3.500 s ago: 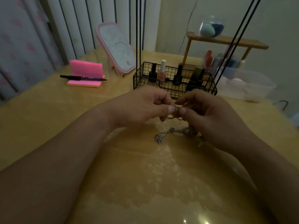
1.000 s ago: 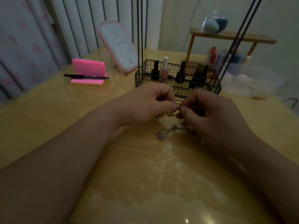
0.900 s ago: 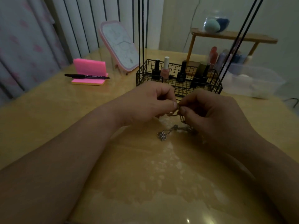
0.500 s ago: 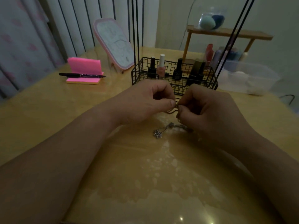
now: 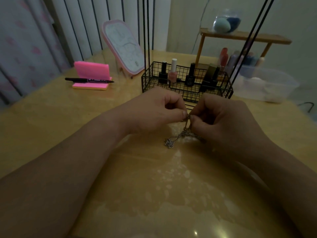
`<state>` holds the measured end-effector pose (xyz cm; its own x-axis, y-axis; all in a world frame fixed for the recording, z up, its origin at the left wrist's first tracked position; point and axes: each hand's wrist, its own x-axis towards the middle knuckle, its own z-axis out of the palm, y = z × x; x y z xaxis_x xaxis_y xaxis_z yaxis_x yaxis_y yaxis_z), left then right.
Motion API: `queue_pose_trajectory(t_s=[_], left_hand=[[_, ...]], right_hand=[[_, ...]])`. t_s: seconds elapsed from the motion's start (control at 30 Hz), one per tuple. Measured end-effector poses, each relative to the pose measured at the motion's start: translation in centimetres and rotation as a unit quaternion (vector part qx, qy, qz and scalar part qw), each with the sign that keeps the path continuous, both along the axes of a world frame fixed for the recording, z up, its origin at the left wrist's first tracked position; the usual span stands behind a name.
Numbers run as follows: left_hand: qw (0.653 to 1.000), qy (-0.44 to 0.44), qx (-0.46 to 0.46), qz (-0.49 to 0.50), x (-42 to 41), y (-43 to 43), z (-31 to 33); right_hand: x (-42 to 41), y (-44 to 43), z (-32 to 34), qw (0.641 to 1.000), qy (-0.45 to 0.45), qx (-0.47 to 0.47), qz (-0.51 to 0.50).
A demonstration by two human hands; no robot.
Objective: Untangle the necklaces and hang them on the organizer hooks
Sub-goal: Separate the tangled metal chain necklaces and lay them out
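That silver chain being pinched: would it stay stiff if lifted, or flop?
Probably floppy: the chain droops from where the left hand and right hand pinch it and bunches on the table. Likely light: a mere pinch holds it up. Its fine links look apt to snag.

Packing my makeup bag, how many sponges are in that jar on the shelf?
2. A teal sponge sits front left in the jar, and a blue sponge sits behind it to the right. Others may be hidden behind them.
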<state>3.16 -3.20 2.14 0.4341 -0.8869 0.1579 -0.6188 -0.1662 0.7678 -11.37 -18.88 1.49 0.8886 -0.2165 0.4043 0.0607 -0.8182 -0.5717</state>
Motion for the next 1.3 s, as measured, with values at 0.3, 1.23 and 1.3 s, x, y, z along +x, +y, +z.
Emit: queue_pose_trajectory(t_s=[0.3, 1.23, 1.3], left_hand=[[1.0, 0.005, -0.011, 0.009, -0.26, -0.13, 0.03], [0.998, -0.01, -0.048, 0.025, -0.22, -0.52, -0.42], [0.998, -0.016, -0.049, 0.024, -0.23, -0.53, -0.41]], right_hand=[[0.0, 0.07, -0.07, 1.0, -0.009, -0.019, 0.012], [0.19, 0.37, 0.07, 0.989, -0.003, 0.149, -0.027], [0.24, 0.35, 0.02, 0.989, 0.0, 0.145, -0.029]])
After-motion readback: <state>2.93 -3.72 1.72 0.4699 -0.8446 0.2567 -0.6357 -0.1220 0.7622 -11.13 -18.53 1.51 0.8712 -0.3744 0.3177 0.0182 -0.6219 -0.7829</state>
